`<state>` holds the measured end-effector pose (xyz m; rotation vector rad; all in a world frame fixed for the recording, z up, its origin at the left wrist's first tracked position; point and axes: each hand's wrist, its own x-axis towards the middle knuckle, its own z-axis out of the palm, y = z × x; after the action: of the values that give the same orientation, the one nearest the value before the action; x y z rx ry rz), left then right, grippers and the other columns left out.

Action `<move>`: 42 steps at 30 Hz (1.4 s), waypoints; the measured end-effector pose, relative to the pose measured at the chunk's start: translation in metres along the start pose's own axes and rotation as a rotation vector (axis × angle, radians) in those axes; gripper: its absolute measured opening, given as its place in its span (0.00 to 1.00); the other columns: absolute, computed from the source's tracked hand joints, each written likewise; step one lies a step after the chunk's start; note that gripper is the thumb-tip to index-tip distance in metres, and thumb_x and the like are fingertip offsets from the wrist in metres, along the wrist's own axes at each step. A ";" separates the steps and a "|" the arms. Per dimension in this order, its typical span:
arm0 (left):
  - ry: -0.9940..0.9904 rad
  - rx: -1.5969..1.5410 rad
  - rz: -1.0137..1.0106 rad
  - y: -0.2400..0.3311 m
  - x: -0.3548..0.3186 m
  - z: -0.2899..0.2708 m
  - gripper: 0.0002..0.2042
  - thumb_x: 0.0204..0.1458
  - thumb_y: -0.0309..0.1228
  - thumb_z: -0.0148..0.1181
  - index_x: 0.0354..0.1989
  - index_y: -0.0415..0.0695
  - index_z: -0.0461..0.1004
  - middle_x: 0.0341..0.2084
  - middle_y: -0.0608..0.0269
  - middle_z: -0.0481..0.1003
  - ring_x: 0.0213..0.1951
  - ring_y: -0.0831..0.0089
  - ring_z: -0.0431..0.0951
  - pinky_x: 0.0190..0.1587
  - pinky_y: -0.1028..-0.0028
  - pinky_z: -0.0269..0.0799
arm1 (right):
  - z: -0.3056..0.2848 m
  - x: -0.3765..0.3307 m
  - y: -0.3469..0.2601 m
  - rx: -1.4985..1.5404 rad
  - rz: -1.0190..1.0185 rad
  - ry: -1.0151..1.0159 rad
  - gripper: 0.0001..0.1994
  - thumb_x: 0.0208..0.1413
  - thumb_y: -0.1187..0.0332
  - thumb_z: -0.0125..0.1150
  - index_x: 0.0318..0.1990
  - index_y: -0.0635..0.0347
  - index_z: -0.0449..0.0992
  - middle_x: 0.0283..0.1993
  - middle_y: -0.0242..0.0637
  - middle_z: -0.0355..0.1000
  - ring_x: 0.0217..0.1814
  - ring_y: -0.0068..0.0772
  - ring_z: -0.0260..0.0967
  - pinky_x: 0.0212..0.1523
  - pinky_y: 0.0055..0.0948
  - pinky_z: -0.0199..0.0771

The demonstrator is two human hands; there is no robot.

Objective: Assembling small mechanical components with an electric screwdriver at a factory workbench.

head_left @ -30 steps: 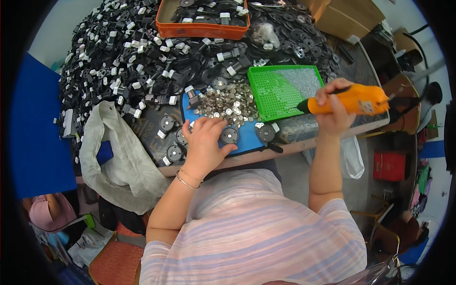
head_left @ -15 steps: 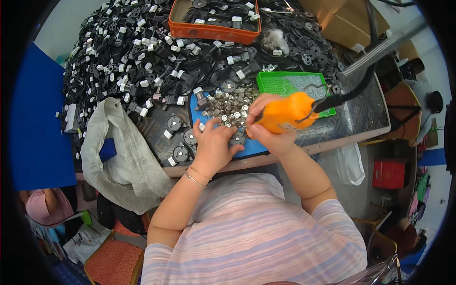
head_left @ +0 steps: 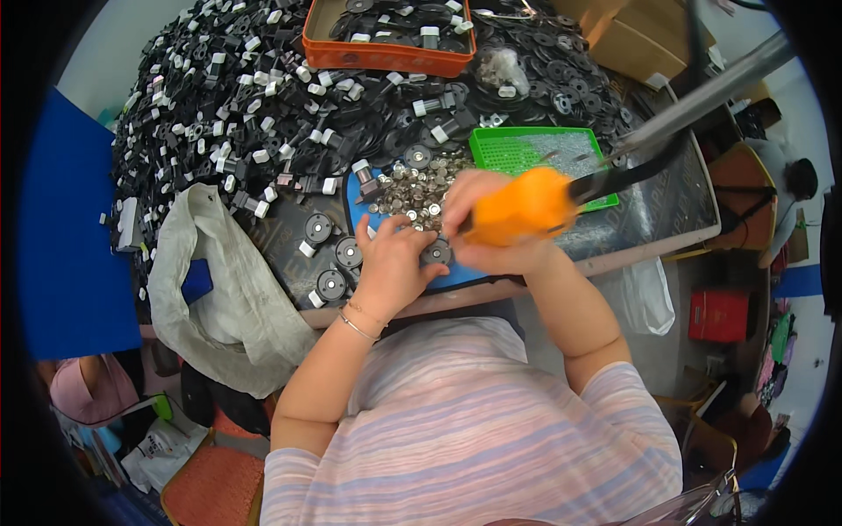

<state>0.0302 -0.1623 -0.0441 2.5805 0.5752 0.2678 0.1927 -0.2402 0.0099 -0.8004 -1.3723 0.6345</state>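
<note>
Right now the right hand [head_left: 491,237] is wrapped around a fat orange-handled power screwdriver [head_left: 522,206], its black cable running off to the right; the tool sits over a small round black disc part [head_left: 436,252] on the blue mat [head_left: 456,276]. Just left, the left hand [head_left: 390,263] rests fingers-down, loosely spread, touching that disc — gripping nothing; beyond lie loose silver metal pieces [head_left: 412,188], a green perforated plastic tray [head_left: 526,149] and, farther off, an orange bin [head_left: 386,54].
</note>
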 end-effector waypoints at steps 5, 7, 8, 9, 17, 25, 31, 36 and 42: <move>0.045 0.030 0.013 -0.001 -0.004 0.002 0.21 0.35 0.42 0.71 0.40 0.48 0.79 0.35 0.65 0.78 0.51 0.64 0.68 0.61 0.45 0.42 | -0.042 -0.004 -0.027 0.156 -0.064 0.393 0.14 0.46 0.78 0.60 0.42 0.63 0.67 0.34 0.40 0.67 0.29 0.29 0.67 0.29 0.27 0.69; 0.027 0.015 0.018 0.001 -0.002 0.002 0.21 0.35 0.42 0.71 0.39 0.46 0.79 0.34 0.63 0.78 0.51 0.64 0.69 0.61 0.46 0.42 | -0.061 -0.020 -0.022 -0.075 -0.008 0.589 0.15 0.46 0.81 0.58 0.42 0.64 0.67 0.36 0.40 0.68 0.28 0.29 0.67 0.29 0.26 0.68; 0.037 0.002 0.013 0.002 -0.001 0.003 0.21 0.35 0.43 0.71 0.39 0.46 0.79 0.33 0.62 0.78 0.51 0.64 0.69 0.62 0.47 0.42 | -0.066 -0.025 -0.016 -0.083 -0.010 0.595 0.15 0.46 0.81 0.58 0.42 0.64 0.67 0.36 0.40 0.68 0.28 0.29 0.67 0.29 0.26 0.68; 0.048 -0.010 0.001 0.004 -0.002 0.004 0.21 0.35 0.43 0.71 0.38 0.45 0.79 0.33 0.61 0.78 0.50 0.64 0.69 0.62 0.47 0.42 | -0.070 -0.027 -0.012 -0.116 0.012 0.647 0.15 0.46 0.81 0.59 0.43 0.64 0.67 0.36 0.40 0.68 0.28 0.29 0.67 0.29 0.26 0.68; 0.043 -0.059 0.039 0.018 0.004 0.017 0.22 0.35 0.44 0.71 0.37 0.44 0.79 0.33 0.58 0.78 0.51 0.63 0.69 0.62 0.48 0.42 | -0.086 -0.030 -0.008 -0.103 -0.016 0.728 0.16 0.45 0.81 0.60 0.43 0.64 0.67 0.35 0.40 0.68 0.27 0.29 0.68 0.29 0.26 0.69; 0.071 -0.013 0.031 0.018 0.003 0.021 0.24 0.35 0.47 0.71 0.39 0.45 0.79 0.35 0.59 0.78 0.52 0.62 0.69 0.62 0.49 0.41 | -0.088 -0.030 -0.001 -0.038 -0.054 0.729 0.15 0.45 0.82 0.60 0.43 0.65 0.68 0.34 0.40 0.70 0.27 0.27 0.69 0.29 0.24 0.71; 0.003 -0.006 0.027 0.021 0.005 0.016 0.22 0.36 0.45 0.70 0.39 0.45 0.78 0.35 0.59 0.78 0.52 0.63 0.68 0.61 0.47 0.41 | -0.089 -0.031 0.001 -0.094 -0.014 0.704 0.14 0.45 0.81 0.59 0.41 0.64 0.67 0.32 0.39 0.68 0.25 0.29 0.67 0.29 0.26 0.68; 0.035 0.019 0.052 0.020 0.002 0.016 0.22 0.36 0.45 0.70 0.37 0.44 0.78 0.34 0.59 0.78 0.52 0.62 0.68 0.61 0.46 0.42 | -0.085 -0.029 -0.003 -0.111 -0.025 0.707 0.13 0.45 0.81 0.58 0.40 0.63 0.67 0.31 0.38 0.68 0.25 0.29 0.67 0.28 0.26 0.68; 0.033 0.006 0.058 0.019 0.001 0.018 0.23 0.34 0.44 0.71 0.38 0.44 0.78 0.33 0.61 0.78 0.51 0.63 0.69 0.61 0.46 0.42 | -0.061 -0.024 -0.040 0.141 -0.182 0.625 0.12 0.45 0.83 0.57 0.39 0.66 0.67 0.33 0.42 0.67 0.25 0.29 0.67 0.26 0.24 0.70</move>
<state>0.0429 -0.1845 -0.0497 2.6060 0.5141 0.3287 0.2483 -0.2905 0.0262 -0.6731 -0.8060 0.2934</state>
